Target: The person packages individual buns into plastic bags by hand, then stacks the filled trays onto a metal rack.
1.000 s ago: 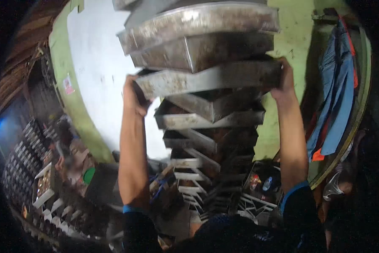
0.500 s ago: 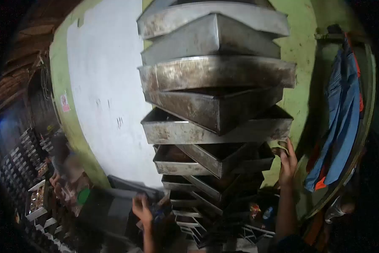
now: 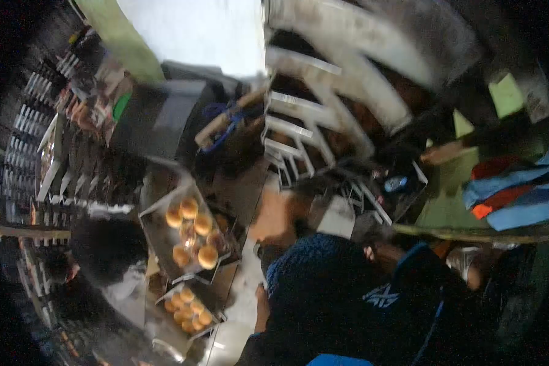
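Note:
The tall stack of metal pans [image 3: 360,79] leans across the upper right, smeared by motion. A blurred skin-toned shape right of the stack may be my right hand [image 3: 450,153]; its fingers and any contact cannot be made out. Low in the centre, a strip of skin that may be my left hand [image 3: 262,308] shows beside dark clothing [image 3: 360,305] with a light logo, its fingers unclear. Whose clothing this is cannot be told. Left of it, round golden buns lie in a large pan [image 3: 156,242] and a smaller pan [image 3: 202,332].
A person with dark hair [image 3: 106,247] is at the lower left. Another person [image 3: 88,110] is beside a green round thing [image 3: 121,107] and a dark box [image 3: 155,119]. Stacked trays [image 3: 45,161] line the far left. Blue and red clothes [image 3: 509,195] hang at the right.
The view has swung downward and turned. The pan stack now appears higher and farther right, buns in pans have come into view, and the two raised hands no longer show clearly.

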A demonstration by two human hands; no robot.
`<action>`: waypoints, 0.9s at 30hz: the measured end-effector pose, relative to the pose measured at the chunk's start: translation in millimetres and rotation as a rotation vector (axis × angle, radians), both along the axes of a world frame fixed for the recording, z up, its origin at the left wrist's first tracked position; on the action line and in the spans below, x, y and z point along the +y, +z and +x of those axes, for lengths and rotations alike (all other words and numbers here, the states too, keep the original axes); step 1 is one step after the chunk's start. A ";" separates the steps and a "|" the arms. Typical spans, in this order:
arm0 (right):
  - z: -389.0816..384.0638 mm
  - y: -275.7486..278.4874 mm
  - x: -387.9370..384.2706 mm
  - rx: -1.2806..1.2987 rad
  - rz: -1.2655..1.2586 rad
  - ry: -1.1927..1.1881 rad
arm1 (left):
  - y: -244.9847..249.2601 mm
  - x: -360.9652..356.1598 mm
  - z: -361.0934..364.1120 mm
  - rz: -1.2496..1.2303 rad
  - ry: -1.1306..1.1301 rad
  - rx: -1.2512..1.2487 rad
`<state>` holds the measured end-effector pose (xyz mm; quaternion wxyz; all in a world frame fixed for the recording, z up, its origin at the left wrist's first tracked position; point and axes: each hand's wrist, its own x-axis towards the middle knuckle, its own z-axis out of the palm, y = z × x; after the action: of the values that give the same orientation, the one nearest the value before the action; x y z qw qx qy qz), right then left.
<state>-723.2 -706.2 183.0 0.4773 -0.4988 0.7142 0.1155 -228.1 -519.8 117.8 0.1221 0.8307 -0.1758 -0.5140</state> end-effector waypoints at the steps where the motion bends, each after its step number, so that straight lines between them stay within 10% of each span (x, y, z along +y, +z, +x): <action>1: 23.4 -3.8 6.8 -0.031 -0.016 0.083 | -9.4 8.3 4.3 -0.017 0.214 0.134; 4: 85.4 7.9 -16.4 -0.054 -0.161 0.257 | -47.6 2.1 24.9 -0.121 1.007 0.513; 5: 100.6 9.6 -31.8 -0.040 -0.252 0.282 | -50.1 4.3 35.2 -0.145 0.677 0.473; 6: 113.1 3.8 -45.4 -0.025 -0.336 0.295 | -32.2 -0.2 50.5 -0.146 -0.246 0.122; 8: 126.6 -30.4 -64.4 -0.119 -0.463 0.179 | -8.3 -2.1 77.6 -0.243 -0.782 -0.252; 10: 193.7 89.4 -80.9 -0.072 -0.418 0.172 | 22.3 -5.2 97.8 -0.202 0.162 0.269; 12: 225.0 85.0 -79.2 -0.075 -0.512 0.252 | 42.7 -9.9 136.6 -0.163 0.466 0.345; 16: 297.4 53.5 -51.9 -0.223 -0.421 0.284 | 34.6 49.3 207.1 -0.537 0.425 0.150; 19: 325.4 30.8 -14.8 -0.178 -0.605 0.378 | 12.7 99.3 250.6 -0.620 0.811 0.602; 27: 258.0 36.8 -50.9 0.200 -0.559 0.191 | 61.7 174.8 189.5 -0.033 0.821 0.217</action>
<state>-465.3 -757.1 219.7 0.2361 -0.6618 0.7115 0.0073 -38.5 -345.0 179.5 0.3480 0.7707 0.1753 -0.5042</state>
